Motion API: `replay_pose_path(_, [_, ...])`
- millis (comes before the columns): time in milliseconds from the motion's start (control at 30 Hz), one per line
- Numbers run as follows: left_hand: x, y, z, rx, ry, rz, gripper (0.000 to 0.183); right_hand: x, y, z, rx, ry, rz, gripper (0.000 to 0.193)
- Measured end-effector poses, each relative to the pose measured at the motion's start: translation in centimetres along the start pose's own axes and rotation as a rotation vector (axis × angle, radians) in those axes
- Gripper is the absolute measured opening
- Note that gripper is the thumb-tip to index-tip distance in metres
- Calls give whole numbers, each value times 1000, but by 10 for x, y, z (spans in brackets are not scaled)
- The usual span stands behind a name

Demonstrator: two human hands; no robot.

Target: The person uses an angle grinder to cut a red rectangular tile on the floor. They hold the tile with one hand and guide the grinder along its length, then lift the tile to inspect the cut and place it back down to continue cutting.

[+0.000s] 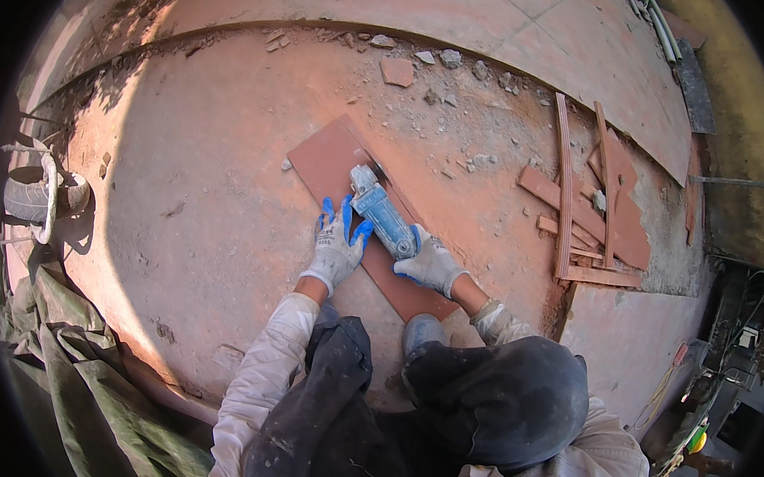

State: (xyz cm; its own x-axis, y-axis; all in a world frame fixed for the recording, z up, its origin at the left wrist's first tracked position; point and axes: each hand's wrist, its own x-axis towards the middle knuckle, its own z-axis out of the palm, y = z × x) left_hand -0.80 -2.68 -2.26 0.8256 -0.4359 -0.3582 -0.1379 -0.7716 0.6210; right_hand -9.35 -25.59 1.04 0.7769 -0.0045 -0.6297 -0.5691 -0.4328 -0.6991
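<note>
Both hands engaged: left hand (pixel 338 248) flat on the red tile (pixel 331 168), right hand (pixel 429 262) gripping the blue angle grinder (pixel 381 213), disc at the tile's 2 o'clock edge. Cut depth probably shallow, dust hides it; offcut strips (pixel 583 206) lie at 3 o'clock.

tile (pixel 344 167): flat on floor, dead ahead of your knees, running away-left to near-right
grinder (pixel 381 214): on tile's right half, head pointing away from you
L hand (pixel 337 245): pressed on tile, just left of grinder
R hand (pixel 431 262): on grinder's near end
offcut strips (pixel 583 206): piled on floor, well right of tile
rubble (pixel 442 63): scattered behind tile
tarp (pixel 77 358): bunched at your left
tyre (pixel 38 192): far left, behind tarp
</note>
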Motion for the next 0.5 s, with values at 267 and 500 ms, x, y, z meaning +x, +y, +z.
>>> replay_pose_path(267, [-7,-2,12,3,54,8,74,-8,16,2,11,-4,-20,75])
replay_pose_path(500, [-5,-8,26,7,143,7,64,-9,19,2,7,9,-14,73])
